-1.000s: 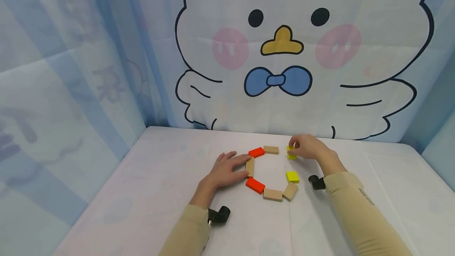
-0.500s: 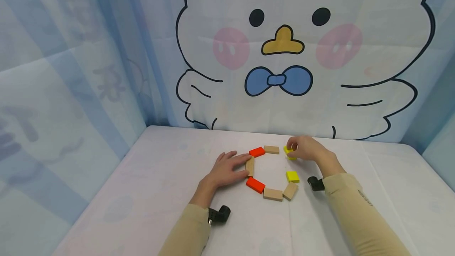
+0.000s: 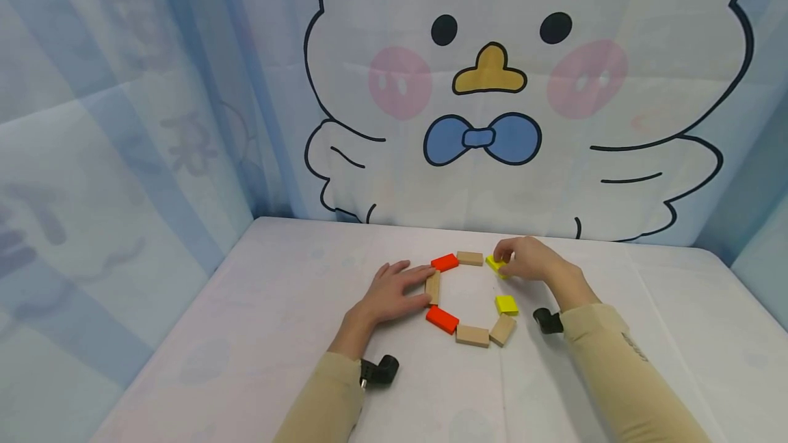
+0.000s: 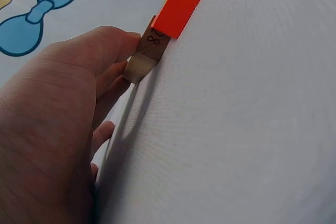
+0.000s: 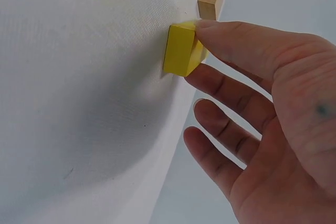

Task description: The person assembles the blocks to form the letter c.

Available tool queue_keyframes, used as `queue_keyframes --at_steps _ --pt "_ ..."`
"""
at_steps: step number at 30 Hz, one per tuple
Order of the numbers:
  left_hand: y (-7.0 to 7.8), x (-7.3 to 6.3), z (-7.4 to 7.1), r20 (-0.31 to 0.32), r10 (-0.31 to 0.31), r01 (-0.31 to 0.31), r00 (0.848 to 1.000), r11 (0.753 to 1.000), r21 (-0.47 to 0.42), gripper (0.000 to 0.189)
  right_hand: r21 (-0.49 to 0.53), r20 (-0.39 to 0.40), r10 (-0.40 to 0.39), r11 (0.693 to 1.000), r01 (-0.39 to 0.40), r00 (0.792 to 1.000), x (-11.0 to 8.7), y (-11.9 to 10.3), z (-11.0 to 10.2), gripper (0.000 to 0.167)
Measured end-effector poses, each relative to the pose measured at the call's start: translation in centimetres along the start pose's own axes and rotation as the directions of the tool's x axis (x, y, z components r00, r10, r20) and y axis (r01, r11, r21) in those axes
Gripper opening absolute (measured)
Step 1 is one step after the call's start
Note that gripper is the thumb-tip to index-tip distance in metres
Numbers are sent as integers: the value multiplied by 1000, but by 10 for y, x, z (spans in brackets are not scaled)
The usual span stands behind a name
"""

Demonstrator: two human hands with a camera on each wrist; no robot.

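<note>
Nine small blocks form a rough ring. My left hand point(image 3: 396, 293) rests at its left side, fingers fairly straight, thumb and index fingertip at a plain wooden block point(image 3: 433, 288). In the left wrist view, that wooden block point(image 4: 153, 45) bears a dark "28" and is partly covered by a red block point(image 4: 184, 4). At the far right of the ring, my right hand point(image 3: 524, 259) pinches a yellow block point(image 3: 495, 265) between thumb and index finger. The right wrist view shows this yellow block point(image 5: 179, 50) standing on the table, the other fingers spread beside it.
Around the ring lie a far red block point(image 3: 444, 262), a far wooden block point(image 3: 470, 258), a second yellow block point(image 3: 507, 305) and two near wooden blocks, one at the front point(image 3: 473, 336). A white cloth point(image 3: 246, 361) covers the table; a printed curtain point(image 3: 492, 183) hangs behind.
My right hand has shifted slightly left, moving the yellow block toward the far wooden block and turning it to a slant. The left hand has stayed in place.
</note>
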State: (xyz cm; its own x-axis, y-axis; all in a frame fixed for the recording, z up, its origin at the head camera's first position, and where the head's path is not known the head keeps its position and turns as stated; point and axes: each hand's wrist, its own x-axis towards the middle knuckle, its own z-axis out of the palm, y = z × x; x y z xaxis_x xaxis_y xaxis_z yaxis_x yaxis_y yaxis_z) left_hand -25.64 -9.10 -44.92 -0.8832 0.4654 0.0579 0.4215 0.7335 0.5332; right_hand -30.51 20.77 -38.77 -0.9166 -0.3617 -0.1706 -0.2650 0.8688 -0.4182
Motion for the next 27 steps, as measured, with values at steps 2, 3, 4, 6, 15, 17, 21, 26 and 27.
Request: queue_keyframes --at_steps 2,3,4,6,15,17,21,26,27 --pt "0 0 0 0 1 -1 1000 1000 -1 56 3 -1 1 1000 -1 1000 -1 -1 0 20" --pt "0 0 -1 0 1 -1 1000 1000 -3 57 4 -1 1 1000 -1 1000 -1 -1 0 20" --pt "0 0 -1 -1 1 -1 1000 1000 -4 57 5 -1 1 1000 -1 1000 -1 -1 0 20" --pt "1 0 -1 0 1 -1 1000 1000 -3 57 7 -1 1 1000 -1 1000 -2 -2 0 20" --pt "2 0 -1 4 -2 2 1000 1000 0 56 13 12 4 1000 -5 1000 -3 -2 -1 22" --pt "2 -1 -2 5 -4 4 1000 1000 -1 56 9 13 5 1000 -5 1000 -2 -2 -1 22" --pt "2 -1 -2 4 -6 6 1000 1000 -3 57 1 14 3 1000 -3 1000 -2 -2 -1 22" --pt "3 -1 -2 5 -8 8 1000 1000 -10 57 1 13 -2 1000 2 1000 -2 -2 -2 22" --pt "3 -1 -2 5 -9 9 1000 1000 -13 57 0 13 -6 1000 6 1000 -2 -1 -2 22"
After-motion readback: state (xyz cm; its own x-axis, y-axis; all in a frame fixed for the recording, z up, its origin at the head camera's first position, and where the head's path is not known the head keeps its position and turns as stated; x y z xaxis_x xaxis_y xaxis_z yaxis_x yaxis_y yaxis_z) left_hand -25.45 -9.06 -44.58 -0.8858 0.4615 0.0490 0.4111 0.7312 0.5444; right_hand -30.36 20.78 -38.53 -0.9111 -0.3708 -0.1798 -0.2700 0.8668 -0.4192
